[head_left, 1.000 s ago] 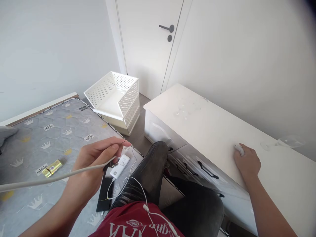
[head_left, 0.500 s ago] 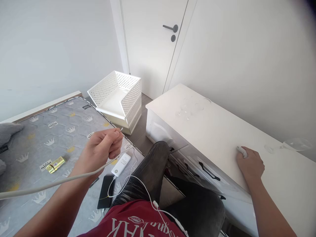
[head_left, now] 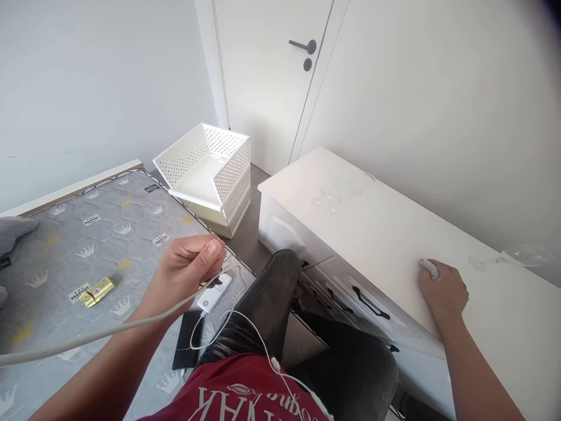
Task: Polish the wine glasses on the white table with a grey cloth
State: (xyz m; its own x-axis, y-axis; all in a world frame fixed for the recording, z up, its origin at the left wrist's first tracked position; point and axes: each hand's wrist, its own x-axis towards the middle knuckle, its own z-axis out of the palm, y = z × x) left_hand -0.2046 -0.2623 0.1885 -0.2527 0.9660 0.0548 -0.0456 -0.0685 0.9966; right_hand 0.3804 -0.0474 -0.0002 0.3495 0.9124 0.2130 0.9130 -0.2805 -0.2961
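Note:
My left hand (head_left: 193,266) is closed in a fist above the bed's edge, thumb on top. Whatever its fingers hold is hidden. A white cable (head_left: 131,324) runs over the forearm and past this hand. Below the fist, a white power bank (head_left: 214,295) lies on the mattress with a cable plugged in. On the white dresser top (head_left: 372,234), my right hand (head_left: 446,291) rests closed around a short, white, curved tube-like piece (head_left: 429,268), whose end sticks out by the thumb. Right of that hand, a clear stemmed glass (head_left: 523,256) lies on its side.
A black phone (head_left: 187,339) and a gold packet (head_left: 99,291) lie on the patterned mattress (head_left: 114,204). White perforated stacking baskets (head_left: 205,175) stand beyond it, before the door (head_left: 267,88). Clear, hard-to-make-out pieces (head_left: 331,199) lie on the dresser's far part. Drawer handles (head_left: 370,303) face my legs.
My left fist has turned and shifted slightly right and down; the small pale tip that poked from its fingers no longer shows. My right hand has stayed put.

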